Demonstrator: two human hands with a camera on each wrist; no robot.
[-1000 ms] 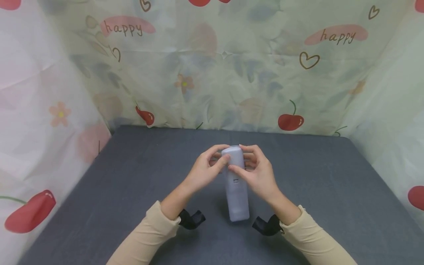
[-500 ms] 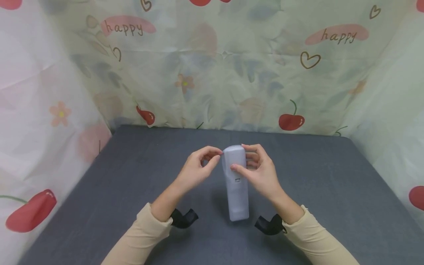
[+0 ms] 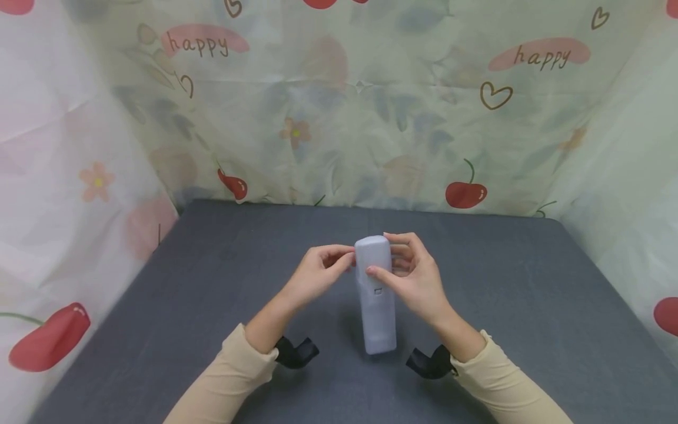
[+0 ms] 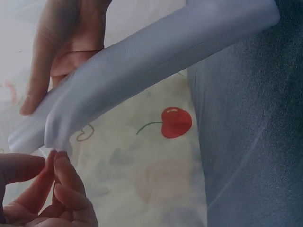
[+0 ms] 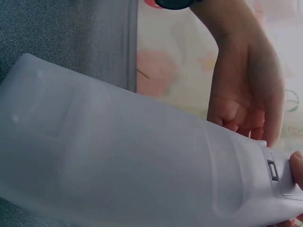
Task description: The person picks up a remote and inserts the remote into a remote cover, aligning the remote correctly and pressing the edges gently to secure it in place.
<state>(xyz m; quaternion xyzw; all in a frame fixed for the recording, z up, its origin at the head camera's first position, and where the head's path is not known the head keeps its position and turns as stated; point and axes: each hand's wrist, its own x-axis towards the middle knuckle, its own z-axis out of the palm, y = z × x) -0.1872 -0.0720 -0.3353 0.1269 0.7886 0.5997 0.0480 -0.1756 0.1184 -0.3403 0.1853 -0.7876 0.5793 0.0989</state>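
A long pale grey plastic device [image 3: 378, 321] of unclear kind stands upright, slightly tilted, above the middle of the table. My right hand [image 3: 421, 282] grips its upper part, thumb across the near face and fingers behind the right edge. A small rectangular slot [image 5: 273, 170] shows near the thumb. My left hand [image 3: 315, 274] is at the upper left edge. In the left wrist view its thumb and fingertips pinch a small, pale, partly translucent bit [image 4: 60, 144] at the device's bent end. What this bit is remains unclear, and the device's far side is hidden in the head view.
A dark grey cloth [image 3: 185, 306] covers the table. Patterned curtains [image 3: 360, 135] with cherries and hearts enclose the back and both sides. Black straps [image 3: 296, 353] stick out from both wrists, below beige sleeves [image 3: 228, 371].
My left hand has come off the near face, moved left and slightly down, and now pinches at the device's left edge. My right hand keeps its hold; the device has barely shifted.
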